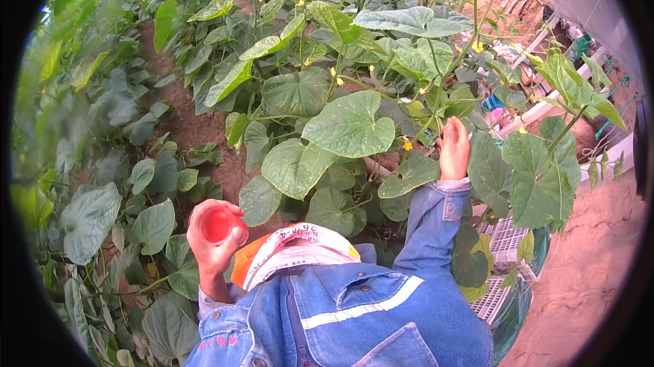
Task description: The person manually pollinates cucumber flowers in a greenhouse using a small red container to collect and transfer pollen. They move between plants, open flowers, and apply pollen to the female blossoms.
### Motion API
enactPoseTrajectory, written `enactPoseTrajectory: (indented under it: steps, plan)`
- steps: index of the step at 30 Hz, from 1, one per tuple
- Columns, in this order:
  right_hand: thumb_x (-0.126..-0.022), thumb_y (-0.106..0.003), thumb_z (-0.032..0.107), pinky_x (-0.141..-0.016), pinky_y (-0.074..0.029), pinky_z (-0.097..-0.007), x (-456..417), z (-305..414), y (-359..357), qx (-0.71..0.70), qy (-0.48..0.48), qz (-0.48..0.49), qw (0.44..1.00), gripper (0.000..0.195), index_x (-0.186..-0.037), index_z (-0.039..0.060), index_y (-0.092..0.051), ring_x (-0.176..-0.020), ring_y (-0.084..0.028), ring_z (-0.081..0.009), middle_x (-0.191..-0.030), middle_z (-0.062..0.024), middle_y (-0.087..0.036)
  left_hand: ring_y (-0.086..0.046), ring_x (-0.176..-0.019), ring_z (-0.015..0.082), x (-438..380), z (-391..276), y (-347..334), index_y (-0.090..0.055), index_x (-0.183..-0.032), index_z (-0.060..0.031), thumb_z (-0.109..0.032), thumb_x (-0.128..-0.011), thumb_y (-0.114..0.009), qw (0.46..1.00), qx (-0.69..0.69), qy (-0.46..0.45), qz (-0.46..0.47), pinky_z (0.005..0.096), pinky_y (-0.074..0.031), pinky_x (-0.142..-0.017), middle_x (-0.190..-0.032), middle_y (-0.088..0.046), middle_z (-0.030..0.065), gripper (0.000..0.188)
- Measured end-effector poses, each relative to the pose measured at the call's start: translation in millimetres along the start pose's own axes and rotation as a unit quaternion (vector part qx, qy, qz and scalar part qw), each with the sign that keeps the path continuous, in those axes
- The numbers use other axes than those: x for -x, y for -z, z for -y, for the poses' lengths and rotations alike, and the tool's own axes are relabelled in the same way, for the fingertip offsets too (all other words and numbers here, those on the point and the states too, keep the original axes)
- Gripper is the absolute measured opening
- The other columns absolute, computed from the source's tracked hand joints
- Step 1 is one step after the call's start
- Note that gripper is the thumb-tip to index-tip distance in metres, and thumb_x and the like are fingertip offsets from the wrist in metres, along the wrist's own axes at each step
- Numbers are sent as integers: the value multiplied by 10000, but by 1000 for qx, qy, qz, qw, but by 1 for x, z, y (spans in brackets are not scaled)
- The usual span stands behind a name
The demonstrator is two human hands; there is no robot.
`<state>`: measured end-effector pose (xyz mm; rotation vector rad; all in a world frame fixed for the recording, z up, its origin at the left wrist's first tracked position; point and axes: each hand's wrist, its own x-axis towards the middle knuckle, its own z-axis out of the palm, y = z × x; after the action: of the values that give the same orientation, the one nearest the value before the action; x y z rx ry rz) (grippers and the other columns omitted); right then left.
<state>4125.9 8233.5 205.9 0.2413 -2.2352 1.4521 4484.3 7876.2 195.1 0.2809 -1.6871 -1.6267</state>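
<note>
My left hand (214, 257) is wrapped around a small cup (217, 225), held upright at the lower left. Its round mouth faces up and its inside looks red; whether that is liquid or the cup's own colour I cannot tell. My right hand (453, 155) reaches up among the cucumber leaves at the right, beside a vine stem (434, 106). Its fingertips are partly hidden, so a grip on anything is unclear. A yellow cucumber flower (407, 144) hangs just left of that hand. Broad cucumber leaves (352, 124) spread between my two hands.
A printed white and orange sack (301, 244) hangs at my waist, over a denim jacket (357, 311). White plastic crates (503, 244) stand at the right, beside an earthen wall (587, 254). Vines crowd both sides of a bare soil strip (225, 178). A white beam (541, 109) slants at the right.
</note>
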Motion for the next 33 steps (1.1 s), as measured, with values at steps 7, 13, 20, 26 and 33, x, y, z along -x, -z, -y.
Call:
enactPoseTrajectory:
  steps: [7, 13, 20, 26, 33]
  plan:
    - [-1033, -693, 138, -734, -561, -263, -19, -11, -13, -218, -149, 48, 963, 240, -1225, -4, -674, -882, -701, -127, -1063, -56, -732, -723, -952, 237, -89, 23, 20, -602, -1189, 1, -109, -765, -854, 998, 46, 16, 44, 396, -583, -881, -1039, -721, 125, 505]
    - [-945, -716, 83, -710, -543, -378, -18, 3, -20, 310, 89, -105, 941, 88, -1000, 26, -678, -820, -691, -246, -962, -100, -659, -708, -979, 226, -165, 63, 49, -628, -1158, -1, -152, -767, -886, 990, 68, 33, 117, 388, -551, -918, -1064, -717, 119, 492]
    - [-962, -705, 148, -858, -537, -518, 50, 175, -65, 477, 12, -119, 871, 280, -1220, 48, -671, -1052, -664, -393, -1137, -165, -681, -697, -975, 208, -245, 77, 80, -638, -1131, 5, -178, -780, -897, 975, 86, 21, 205, 368, -542, -919, -1047, -727, 116, 473]
    - [-1004, -668, 183, -763, -545, -505, -31, 232, -89, 376, 135, -329, 856, 425, -1398, 55, -575, -886, -710, -403, -994, -164, -741, -701, -972, 199, -286, 79, 81, -686, -1062, -3, -147, -757, -903, 943, 86, 46, 318, 352, -544, -902, -1021, -744, 105, 402]
    - [-1026, -635, 315, -761, -529, -546, -92, 225, -86, 519, 25, -331, 788, 297, -1219, 89, -634, -916, -712, -406, -1030, -167, -742, -691, -1012, 206, -287, 66, 68, -726, -1046, -24, -139, -765, -889, 913, 98, 39, 394, 359, -537, -924, -1048, -744, 90, 345]
